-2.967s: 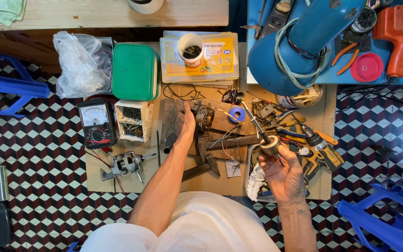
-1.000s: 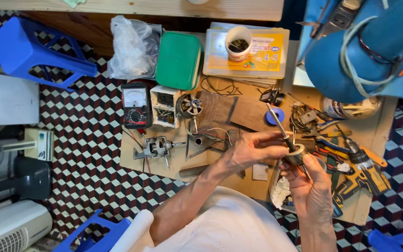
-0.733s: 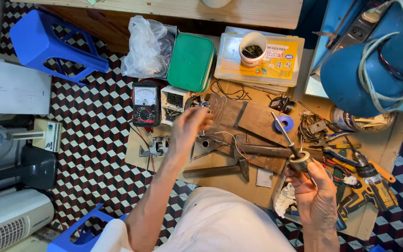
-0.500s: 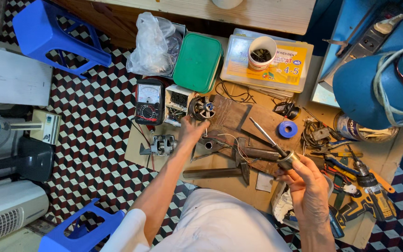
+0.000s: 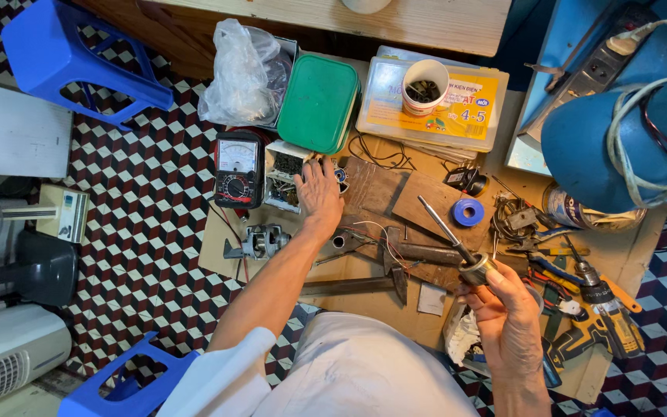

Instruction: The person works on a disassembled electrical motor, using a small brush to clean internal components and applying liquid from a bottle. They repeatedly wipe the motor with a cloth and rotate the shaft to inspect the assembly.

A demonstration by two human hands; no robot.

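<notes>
**Rotor shaft gripped at lower right, other hand spread over the parts box**

Rotor (image 5: 472,266), a small metal cylinder with a thin shaft slanting up and to the left, held just right of centre in the frame. Clamped at the cylinder end by the right hand (image 5: 509,320), fingers curled tight around it, thumb on top. Raised above a cluttered sheet of cardboard (image 5: 218,239).

Further left, near the middle of the frame: left hand (image 5: 319,194), fingers wide and flat, gripping nothing, fingertips touching a small white box of parts (image 5: 286,176). Just left of that box, an analog multimeter (image 5: 238,168). Above it, a green lidded case (image 5: 319,103); to the upper left of that, a crumpled clear plastic bag (image 5: 242,73).

Below the multimeter, a small motor assembly (image 5: 260,242) lying on the cardboard. Right of the shaft tip, a blue roll of tape (image 5: 468,211). Lower right corner: a yellow cordless drill (image 5: 596,328) among pliers. Upper centre: a white cup (image 5: 424,85) standing on a flat clear box.
</notes>
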